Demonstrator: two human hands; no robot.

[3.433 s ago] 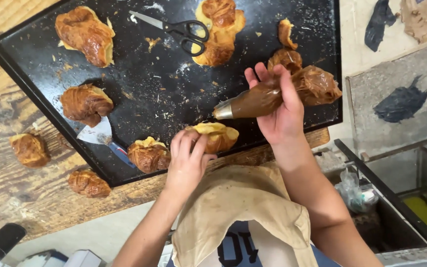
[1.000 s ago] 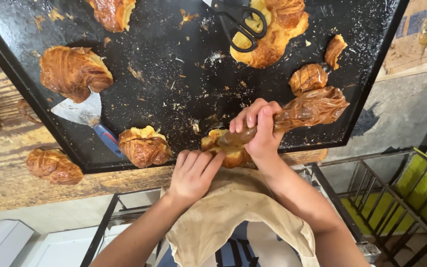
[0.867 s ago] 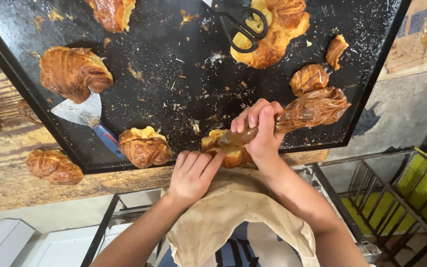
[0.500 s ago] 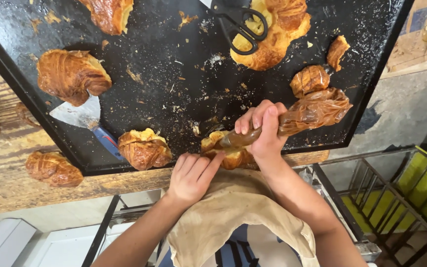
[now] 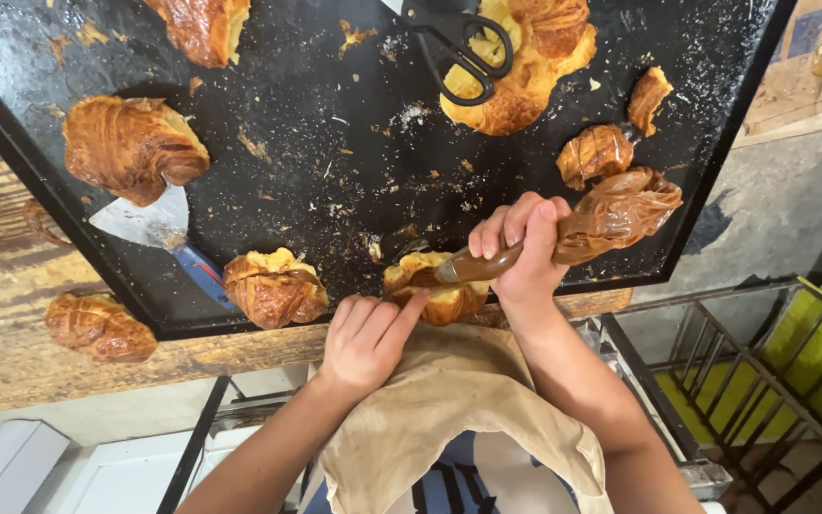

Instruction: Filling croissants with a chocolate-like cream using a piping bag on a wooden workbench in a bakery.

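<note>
Croissant [image 5: 430,286], split open and pale inside, sits at the near edge of the black baking tray [image 5: 335,162], just above the wooden counter [image 5: 21,362] that carries the tray. The right hand [image 5: 520,252] is wrapped tightly around a brown-filled piping bag [image 5: 601,214], fingers curled closed on its narrow end, with the nozzle pressed into the opened pastry; the twisted, bulging rear of the bag juts out to the right. The left hand [image 5: 368,333] is half open, its fingers laid flat against the near side of the croissant to steady it. To fill it well, it seems best to keep the nozzle low inside the cut, squeeze evenly from the closed fist, and hold the pastry lightly so the flaky shell does not crush. How much filling is already inside is hard to judge, since the hands cover most of the cut. Another split croissant [image 5: 276,287] lies just to the left, beside a metal scraper [image 5: 149,224] with a blue handle. Whole pastries rest further out on the tray and on the counter, and black-handled scissors [image 5: 454,48] lie against a larger opened pastry [image 5: 525,67] at the far side. A beige apron [image 5: 449,419] hangs below the hands.
</note>
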